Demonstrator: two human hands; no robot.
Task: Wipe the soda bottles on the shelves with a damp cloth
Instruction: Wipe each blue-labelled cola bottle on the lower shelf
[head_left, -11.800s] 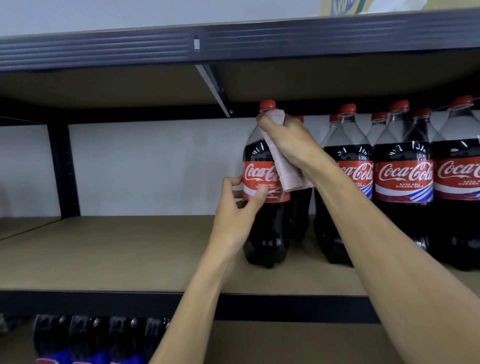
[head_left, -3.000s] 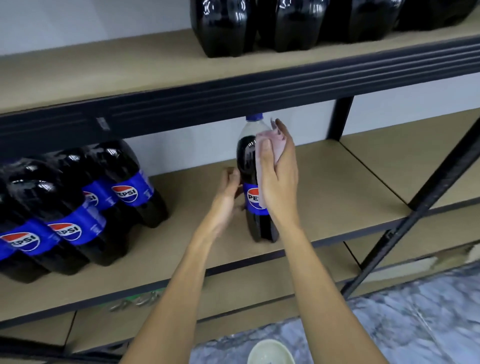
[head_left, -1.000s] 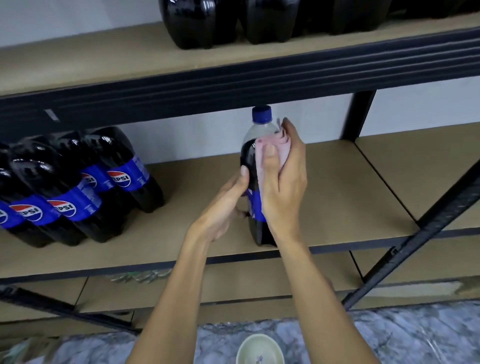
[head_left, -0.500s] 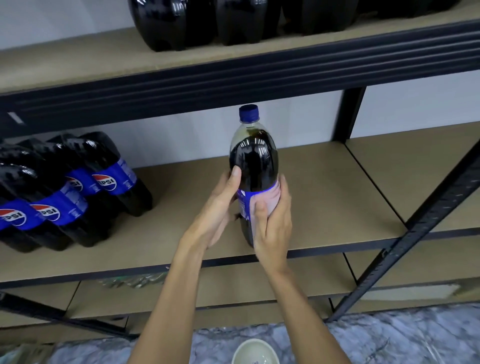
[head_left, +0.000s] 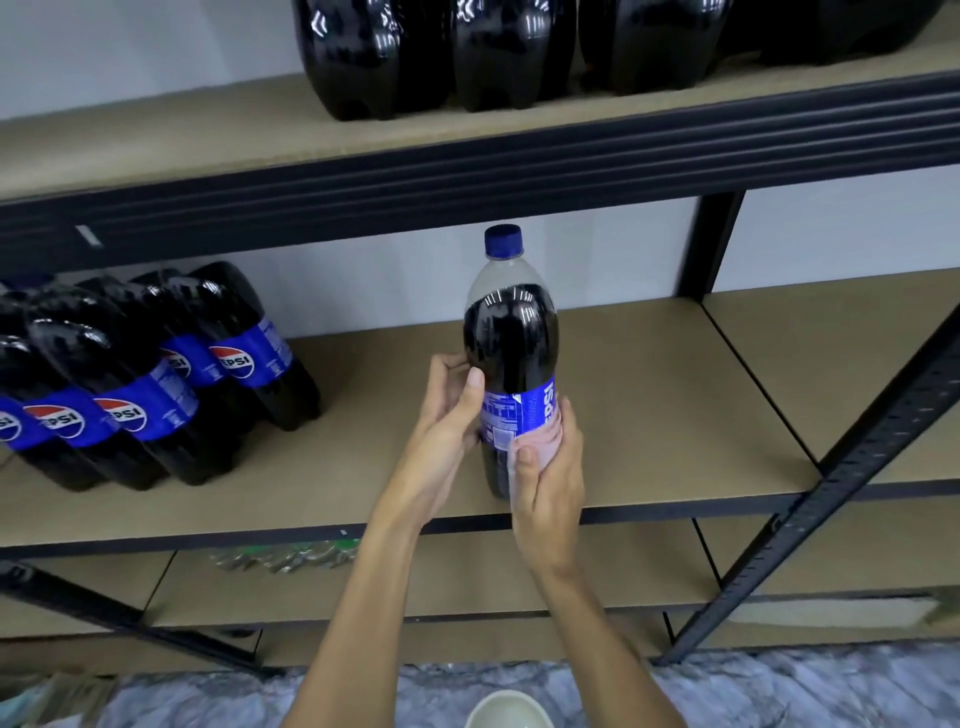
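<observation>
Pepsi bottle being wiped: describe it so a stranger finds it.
On the middle tan shelf of the black rack, one blue-capped dark plastic Pepsi bottle stands alone. Unlike the grouped Pepsi bottles leftward, the left hand and right hand hold it.

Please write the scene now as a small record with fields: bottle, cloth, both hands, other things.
bottle: Pepsi bottle, upright at the middle shelf, blue cap on
cloth: pink cloth, against its lower label
left hand: grips the bottle's left side
right hand: holds the cloth to the bottle
others: Pepsi bottles grouped at left; dark bottles above; bowl below
</observation>
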